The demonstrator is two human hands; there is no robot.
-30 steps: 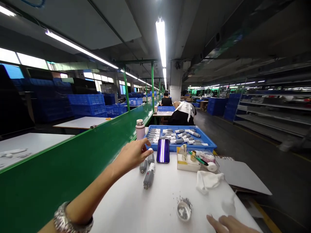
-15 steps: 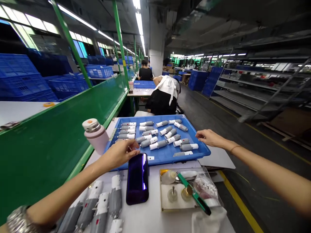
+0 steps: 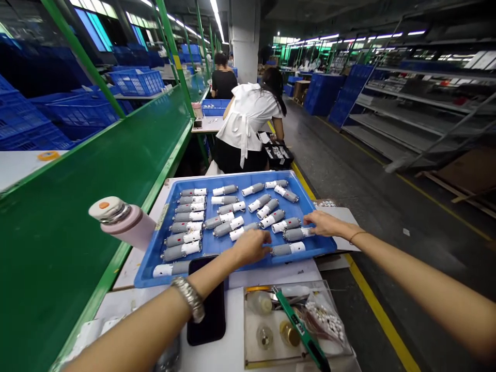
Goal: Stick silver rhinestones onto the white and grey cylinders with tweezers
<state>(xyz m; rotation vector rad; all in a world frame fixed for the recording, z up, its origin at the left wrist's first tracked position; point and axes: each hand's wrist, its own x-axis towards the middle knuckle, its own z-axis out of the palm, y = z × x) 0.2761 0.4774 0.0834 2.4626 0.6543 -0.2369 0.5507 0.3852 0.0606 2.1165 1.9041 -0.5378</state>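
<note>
A blue tray (image 3: 248, 182) holds several grey-and-white cylindrical parts, some in a column at its left and others at angles. My left hand (image 3: 251, 247) is over the tray's front, fingers bent and apart, with no part visible in it. It partly covers a white-and-grey cylinder (image 3: 238, 233). At the tray's right side, my right hand (image 3: 325, 223) reaches in with fingers apart, its tips at the white end of another cylinder (image 3: 295, 234); whether they touch is unclear. Nearest my left hand's fingertips, to their right, lies one more cylinder (image 3: 289, 249).
A black phone (image 3: 207, 315) lies under my left forearm. A clear box (image 3: 267, 364) holds small jars, with a green cutter (image 3: 298, 325) across it. A pink flask (image 3: 127, 222) stands left of the tray. Ahead, a person in white (image 3: 248, 119) bends over.
My left hand has moved right, from beside the phone to the tray's front middle. My right hand has come slightly farther in over the tray. The view has shifted, and the person ahead has moved.
</note>
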